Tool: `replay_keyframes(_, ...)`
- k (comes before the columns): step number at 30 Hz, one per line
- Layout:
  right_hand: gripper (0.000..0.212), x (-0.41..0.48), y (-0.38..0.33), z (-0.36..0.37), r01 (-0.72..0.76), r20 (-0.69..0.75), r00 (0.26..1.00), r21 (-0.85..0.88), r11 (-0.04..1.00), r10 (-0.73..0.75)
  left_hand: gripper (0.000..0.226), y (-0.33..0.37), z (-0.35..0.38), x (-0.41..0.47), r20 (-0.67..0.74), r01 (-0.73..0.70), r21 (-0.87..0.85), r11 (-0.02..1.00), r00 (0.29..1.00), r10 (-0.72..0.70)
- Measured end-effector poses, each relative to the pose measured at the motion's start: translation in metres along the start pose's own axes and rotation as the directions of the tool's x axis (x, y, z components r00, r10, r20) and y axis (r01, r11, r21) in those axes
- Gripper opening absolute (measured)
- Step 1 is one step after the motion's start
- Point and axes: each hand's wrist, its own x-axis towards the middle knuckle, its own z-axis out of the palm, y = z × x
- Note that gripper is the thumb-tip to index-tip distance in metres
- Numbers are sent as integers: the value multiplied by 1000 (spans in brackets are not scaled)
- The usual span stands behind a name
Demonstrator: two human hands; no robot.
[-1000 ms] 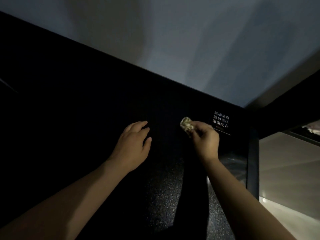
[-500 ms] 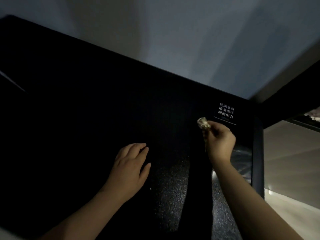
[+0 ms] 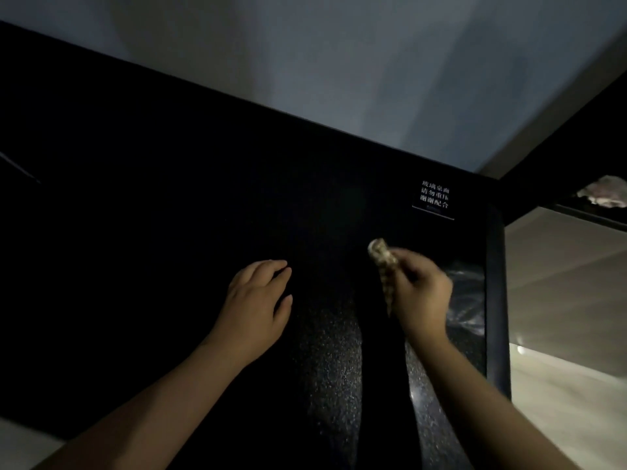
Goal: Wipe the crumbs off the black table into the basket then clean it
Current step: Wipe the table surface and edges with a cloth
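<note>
The crumpled wad (image 3: pixel 381 259), pale and speckled, is over the black worktop (image 3: pixel 152 198) towards its far right corner, just short of the white-lettered label (image 3: pixel 435 198) stuck there. The right hand (image 3: pixel 420 296) has it pinched, fingers curled tight around it, one end poking out past the fingertips. Whether the wad touches the surface, I can't tell in this gloom. The left hand (image 3: pixel 258 300) lies flat on the worktop nearer the middle, fingers straight and relaxed, holding nothing, well apart from the right. Something crinkled and shiny, like plastic (image 3: pixel 466 296), glints by the right edge beside the right hand.
</note>
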Motion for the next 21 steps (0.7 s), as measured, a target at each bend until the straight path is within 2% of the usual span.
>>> replay_keyframes(3, 28, 0, 8, 7, -37, 40, 998, -75, 996, 40, 47, 2, 2, -2, 2, 0, -31, 1000, 1000, 1)
replay_keyframes(7, 37, -57, 5, 11, 85, 68, 995, -138, 987, -76, 46, 6, -1, -12, 18, 20, -72, 997, 1000, -19)
replay_keyframes(11, 45, -115, 2, 7, 145, 129, 984, -140, 979, -127, 50, 6, -9, -55, 52, -48, 17, 999, 998, 47)
replay_keyframes(15, 40, -123, -10, -5, -13, 178, 984, -50, 999, 22, 52, -1, -17, -96, 84, -44, 2, 999, 995, 44)
replay_keyframes(18, 33, -117, -13, -8, -69, 37, 997, -85, 994, 72, 55, -9, -18, -111, 102, -39, -4, 999, 994, 39)
replay_keyframes(21, 43, -138, -21, 2, -118, -24, 993, -113, 987, 116, 53, -12, -18, -119, 105, -39, 3, 999, 994, 39)
